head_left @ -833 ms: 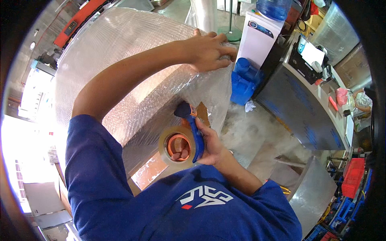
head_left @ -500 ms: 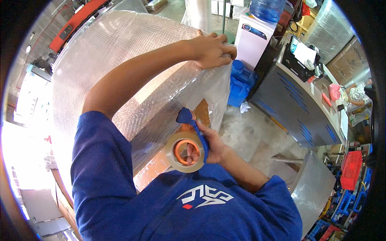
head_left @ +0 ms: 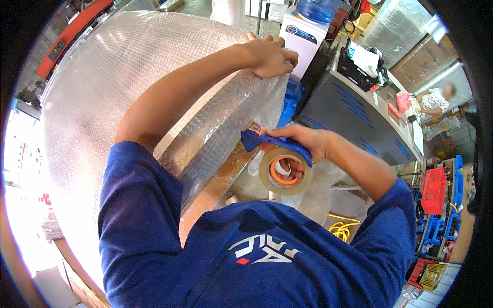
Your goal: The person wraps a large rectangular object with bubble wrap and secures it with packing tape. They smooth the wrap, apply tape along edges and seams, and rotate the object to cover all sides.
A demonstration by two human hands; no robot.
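Note:
A big bulky load wrapped in clear bubble wrap [head_left: 154, 56] fills the left and middle of the head view. At its far right corner my left hand [head_left: 269, 56] curls its fingers over the edge of the wrap and grips it. My right hand [head_left: 310, 141] is closed on a blue tape dispenser [head_left: 287, 145], beside the near right side of the load. Its roll of clear tape [head_left: 263, 172] has an orange core, with fingertips showing through the middle. The dispenser's head lies close to the bubble wrap; I cannot tell whether they touch.
Beyond the load stand a white water dispenser [head_left: 303, 38] with a blue bottle and a blue jug [head_left: 291, 102]. A grey counter [head_left: 354, 118] is at the right, with another person [head_left: 436, 100] behind it. Red crates [head_left: 434, 190] and a yellow hose [head_left: 341, 226] lie lower right.
My right hand has moved right and away from my chest with the tape dispenser, which has turned. My left hand keeps its grip on the wrap. The whole view has shifted slightly.

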